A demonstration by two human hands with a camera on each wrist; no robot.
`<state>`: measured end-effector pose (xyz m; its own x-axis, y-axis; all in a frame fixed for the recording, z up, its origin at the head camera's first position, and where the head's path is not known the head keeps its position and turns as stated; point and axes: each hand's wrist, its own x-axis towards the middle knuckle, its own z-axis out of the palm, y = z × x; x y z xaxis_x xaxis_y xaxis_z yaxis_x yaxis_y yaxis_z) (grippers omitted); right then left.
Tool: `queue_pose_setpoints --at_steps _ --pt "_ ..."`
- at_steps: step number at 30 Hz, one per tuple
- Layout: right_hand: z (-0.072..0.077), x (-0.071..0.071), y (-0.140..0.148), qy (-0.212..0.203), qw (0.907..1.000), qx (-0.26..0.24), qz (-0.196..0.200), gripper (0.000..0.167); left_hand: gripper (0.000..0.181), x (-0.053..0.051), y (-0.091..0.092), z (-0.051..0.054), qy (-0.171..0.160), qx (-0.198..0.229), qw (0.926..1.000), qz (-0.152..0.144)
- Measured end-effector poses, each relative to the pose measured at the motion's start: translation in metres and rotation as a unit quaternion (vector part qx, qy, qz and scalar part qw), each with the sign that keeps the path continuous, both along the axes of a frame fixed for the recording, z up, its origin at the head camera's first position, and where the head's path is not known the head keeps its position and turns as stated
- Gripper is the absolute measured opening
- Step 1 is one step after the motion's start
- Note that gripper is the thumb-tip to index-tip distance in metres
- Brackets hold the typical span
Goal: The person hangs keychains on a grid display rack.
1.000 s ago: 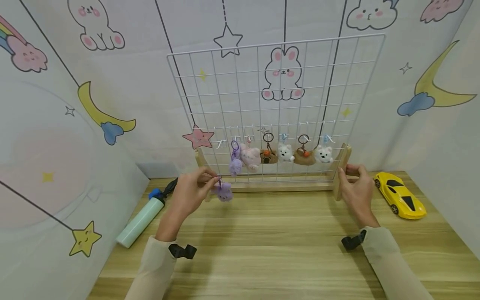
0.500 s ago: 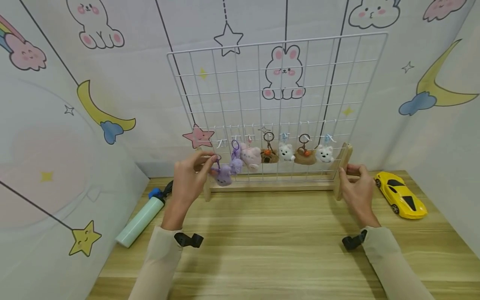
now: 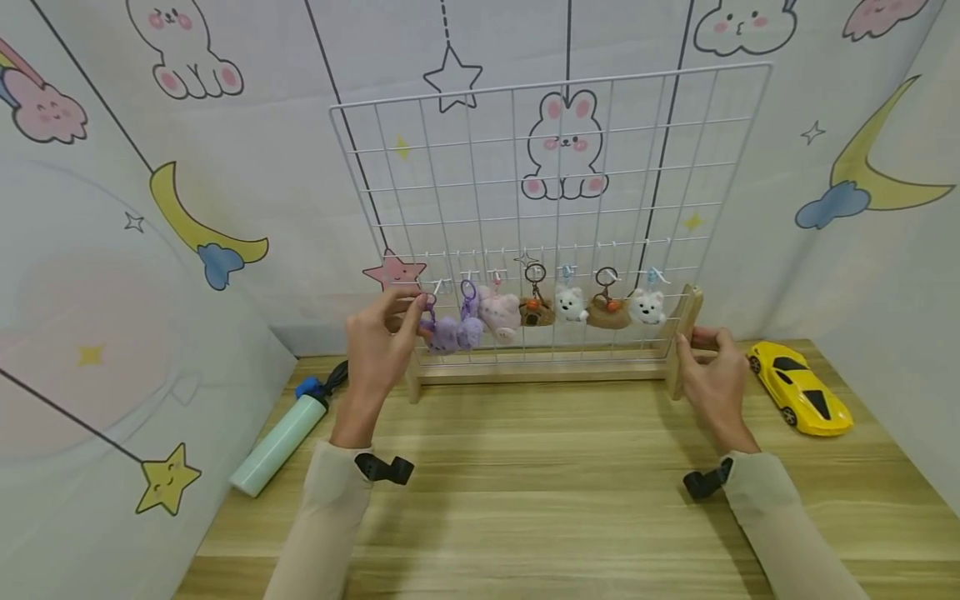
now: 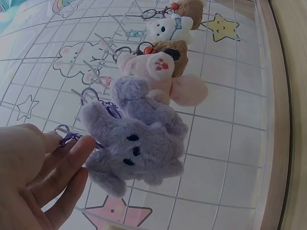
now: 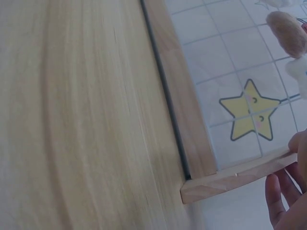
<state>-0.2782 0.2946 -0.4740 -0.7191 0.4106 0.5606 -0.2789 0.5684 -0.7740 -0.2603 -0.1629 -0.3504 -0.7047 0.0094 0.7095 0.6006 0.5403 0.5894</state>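
Note:
In the left wrist view, a purple plush keychain [image 4: 139, 148] with long ears and a dark nose dangles by its purple ring. My left hand [image 3: 378, 346] pinches that ring between thumb and fingertips, before the lower left of a white wire grid [image 3: 551, 86]. A white hook [image 3: 441, 286] sits just above those fingers. Right beside hangs another purple plush keychain [image 3: 471, 332], partly covered by the held one in the left wrist view. At the other end, my right hand [image 3: 716, 371] grips the wooden side post [image 3: 684, 342] of the grid's stand.
Along the hook row hang a pink plush [image 3: 500, 312], brown plushes [image 3: 609, 314] and white plushes [image 3: 647, 307]. A yellow toy car [image 3: 800, 390] lies right on the wooden table [image 3: 540, 492]; a mint-green cylinder [image 3: 281, 442] with a black and blue end lies left.
My left hand has risen with the purple plush keychain from below the row to hook height, bringing it against the hanging purple one. My right hand stays on the post.

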Motion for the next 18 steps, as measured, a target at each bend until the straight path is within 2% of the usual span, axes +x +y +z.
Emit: queue_pose_setpoints --at_steps 5,18 --pt "0.000 0.002 0.001 -0.004 1.0000 -0.002 0.000 0.035 0.021 -0.005 0.005 -0.001 -0.009 0.009 0.9999 0.001" --pt "0.004 0.006 -0.003 -0.010 0.9999 -0.011 0.008 0.037 0.019 -0.029 0.009 -0.002 -0.005 0.020 0.9984 0.053"
